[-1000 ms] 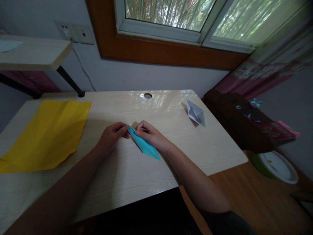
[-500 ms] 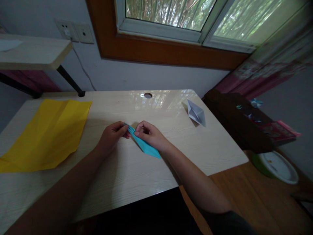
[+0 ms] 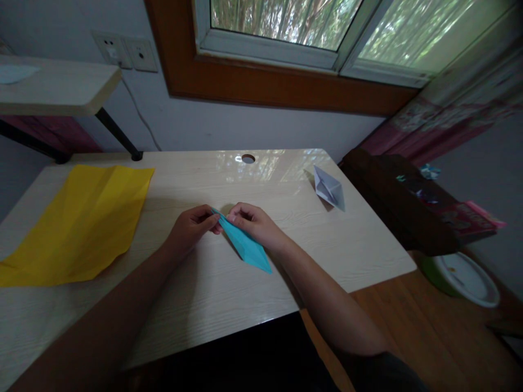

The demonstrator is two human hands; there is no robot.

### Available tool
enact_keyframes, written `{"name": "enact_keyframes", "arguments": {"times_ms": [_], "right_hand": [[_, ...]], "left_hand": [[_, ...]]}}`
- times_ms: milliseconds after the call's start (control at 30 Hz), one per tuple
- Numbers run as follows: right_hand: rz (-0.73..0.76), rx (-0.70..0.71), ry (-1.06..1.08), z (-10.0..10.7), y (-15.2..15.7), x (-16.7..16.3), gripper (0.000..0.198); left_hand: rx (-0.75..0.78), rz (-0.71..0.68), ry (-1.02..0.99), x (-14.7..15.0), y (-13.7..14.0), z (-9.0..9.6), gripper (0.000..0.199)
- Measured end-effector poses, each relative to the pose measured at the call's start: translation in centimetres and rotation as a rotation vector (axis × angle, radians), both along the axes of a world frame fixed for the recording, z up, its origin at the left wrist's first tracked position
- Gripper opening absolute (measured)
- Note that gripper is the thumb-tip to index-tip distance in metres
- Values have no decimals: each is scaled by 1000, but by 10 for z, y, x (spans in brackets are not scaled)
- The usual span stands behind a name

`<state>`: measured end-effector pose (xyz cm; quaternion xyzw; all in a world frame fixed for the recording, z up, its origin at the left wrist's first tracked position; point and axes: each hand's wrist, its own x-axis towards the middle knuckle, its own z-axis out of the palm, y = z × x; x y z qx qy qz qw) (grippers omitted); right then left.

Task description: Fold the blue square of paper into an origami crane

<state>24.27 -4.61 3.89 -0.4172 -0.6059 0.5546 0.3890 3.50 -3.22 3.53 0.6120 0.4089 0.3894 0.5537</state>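
A long, pointed piece of folded turquoise paper (image 3: 248,246) slants between my hands above the table (image 3: 229,321). My left hand (image 3: 195,224) pinches its far left tip between thumb and fingers. Along the upper edge, near that tip, my right hand (image 3: 254,222) is closed on the paper with thumb and fingertips. The paper's wide near end points down to the right, free of both hands. My fingers hide part of the narrow end.
A creased yellow sheet (image 3: 92,223) lies at the left. A folded white paper boat (image 3: 329,188) stands at the back right, beyond a round cable hole (image 3: 248,158). A raised shelf (image 3: 61,90) overhangs the back left corner. A bin (image 3: 466,279) stands on the floor at right.
The turquoise paper has shifted slightly right and towards me, its near end tilting lower. My left hand has moved a little right along with it; both hands keep their hold.
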Motion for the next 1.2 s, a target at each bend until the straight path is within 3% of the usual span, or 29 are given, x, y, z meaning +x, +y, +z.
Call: {"name": "enact_keyframes", "arguments": {"times_ms": [600,1200], "right_hand": [[-49,14,31,-4,2,-1,30],[-24,-13,25,-4,0,-4,29]], "left_hand": [[-91,-7,-48,2,0,-2,30],[-89,6,-49,3,1,-6,27]]}}
